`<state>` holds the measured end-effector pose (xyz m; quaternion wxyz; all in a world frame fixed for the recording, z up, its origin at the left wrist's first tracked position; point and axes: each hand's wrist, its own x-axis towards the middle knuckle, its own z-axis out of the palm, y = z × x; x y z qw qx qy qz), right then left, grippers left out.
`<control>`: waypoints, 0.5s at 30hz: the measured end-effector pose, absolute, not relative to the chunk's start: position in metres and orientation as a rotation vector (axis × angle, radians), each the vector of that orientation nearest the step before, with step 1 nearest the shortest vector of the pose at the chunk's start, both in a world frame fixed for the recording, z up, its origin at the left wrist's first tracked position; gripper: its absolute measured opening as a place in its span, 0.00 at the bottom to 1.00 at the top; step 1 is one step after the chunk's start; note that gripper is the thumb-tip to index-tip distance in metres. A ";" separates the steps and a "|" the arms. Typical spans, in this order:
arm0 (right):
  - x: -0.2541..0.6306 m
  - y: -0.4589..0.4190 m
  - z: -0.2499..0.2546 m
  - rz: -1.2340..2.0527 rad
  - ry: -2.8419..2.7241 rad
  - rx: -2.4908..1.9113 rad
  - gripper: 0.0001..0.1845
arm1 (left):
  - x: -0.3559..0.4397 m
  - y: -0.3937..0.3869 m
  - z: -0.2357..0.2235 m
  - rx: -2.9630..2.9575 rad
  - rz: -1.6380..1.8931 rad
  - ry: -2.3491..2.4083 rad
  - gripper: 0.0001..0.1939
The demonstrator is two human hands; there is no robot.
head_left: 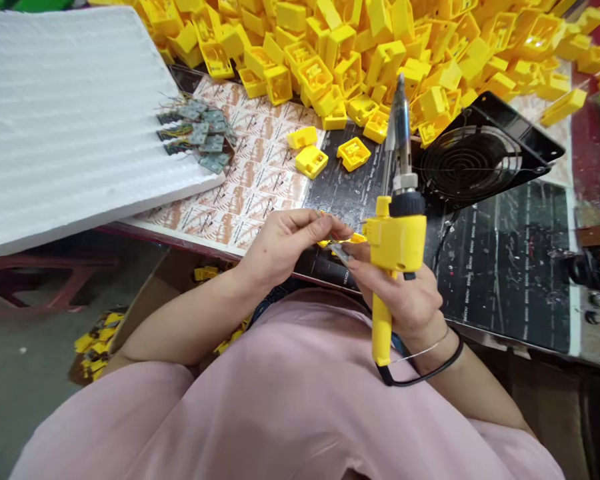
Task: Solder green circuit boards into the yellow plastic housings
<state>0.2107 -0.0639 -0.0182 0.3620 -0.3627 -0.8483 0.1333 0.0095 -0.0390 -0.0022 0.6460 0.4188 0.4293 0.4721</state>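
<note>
left hand (283, 243) pinches a small yellow housing (343, 239) between thumb and fingers, a grey metal plate (341, 252) against it (its wiring too small to judge), just above the near edge of the black work mat (350, 193). right hand (403, 300) wraps a yellow soldering iron (397, 233), tip up. loose yellow housings (330, 73) heap beyond the mat; wired boards (197, 130) lie left of it.

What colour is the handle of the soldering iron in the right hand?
The soldering iron's handle is bright yellow, best seen in the head view.
</note>
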 end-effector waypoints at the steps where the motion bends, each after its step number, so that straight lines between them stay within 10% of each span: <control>1: 0.210 -0.064 -0.019 0.373 -2.168 -0.906 0.13 | 0.010 -0.037 -0.002 0.853 1.056 0.944 0.22; 7: 0.211 -0.057 -0.014 0.401 -1.889 -0.859 0.29 | -0.030 -0.029 0.023 1.051 1.029 1.071 0.11; 15: 0.188 -0.035 -0.042 0.094 -2.253 -1.136 0.20 | -0.062 -0.017 0.004 1.998 0.677 1.386 0.10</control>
